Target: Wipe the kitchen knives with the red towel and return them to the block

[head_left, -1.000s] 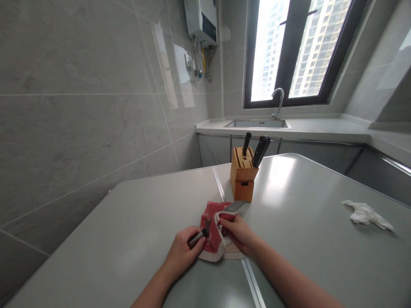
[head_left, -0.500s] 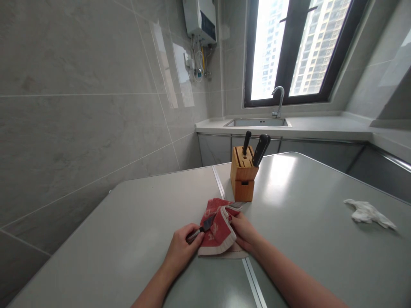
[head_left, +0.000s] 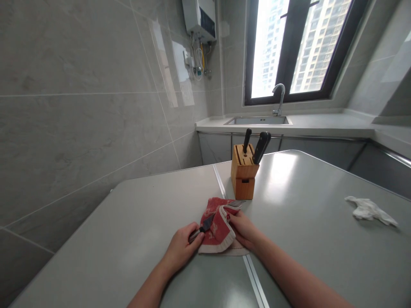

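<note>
My left hand (head_left: 183,244) is wrapped round the handle of the knife (head_left: 207,223), so the knife runs out from that fist, away from me and to my right, its long axis slanting across the table (head_left: 154,218) towards the foot of the block (head_left: 244,173). The handle end belongs to my left; the blade's middle is nearer my right hand (head_left: 241,228), whose fingers are pinched on a fold of the towel (head_left: 221,239) that laps over the blade. The tip pokes out past the fold, just short of the block (whether they touch, I can't tell).

The knife lies low over the towel, between my two hands. Its handle is dark, mostly lost in my grip; the blade is grey, showing dark and dull near the handle, then hidden under the cloth, then paler at the far end. The edge I can't make out. The towel is red with a faint pale pattern and an off-white border, bunched on top and flatter towards me, where it spreads on the table beside the metal seam
</note>
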A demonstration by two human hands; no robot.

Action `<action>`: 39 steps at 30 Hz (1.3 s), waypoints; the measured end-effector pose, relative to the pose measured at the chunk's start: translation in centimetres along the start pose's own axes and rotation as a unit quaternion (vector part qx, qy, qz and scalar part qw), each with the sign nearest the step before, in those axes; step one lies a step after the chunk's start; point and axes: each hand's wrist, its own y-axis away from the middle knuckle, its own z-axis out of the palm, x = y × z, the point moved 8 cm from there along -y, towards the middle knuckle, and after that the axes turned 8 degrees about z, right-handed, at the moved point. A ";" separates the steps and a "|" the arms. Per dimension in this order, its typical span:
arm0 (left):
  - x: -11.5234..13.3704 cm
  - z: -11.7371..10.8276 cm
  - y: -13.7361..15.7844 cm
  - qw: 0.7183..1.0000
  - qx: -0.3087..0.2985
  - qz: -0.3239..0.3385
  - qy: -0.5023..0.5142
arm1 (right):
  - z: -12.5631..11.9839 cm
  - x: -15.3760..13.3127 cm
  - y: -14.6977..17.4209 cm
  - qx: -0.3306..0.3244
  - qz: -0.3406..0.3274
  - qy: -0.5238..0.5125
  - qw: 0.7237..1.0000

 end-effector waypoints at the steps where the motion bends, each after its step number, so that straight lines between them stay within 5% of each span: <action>1: 0.0 0.0 0.0 1.000 -0.002 0.003 -0.001 | 0.0 0.0 0.0 0.000 0.000 0.000 1.000; 39: -0.4 0.3 0.0 1.000 -0.009 -0.008 0.003 | 0.2 0.0 0.0 -0.012 -0.002 -0.024 1.000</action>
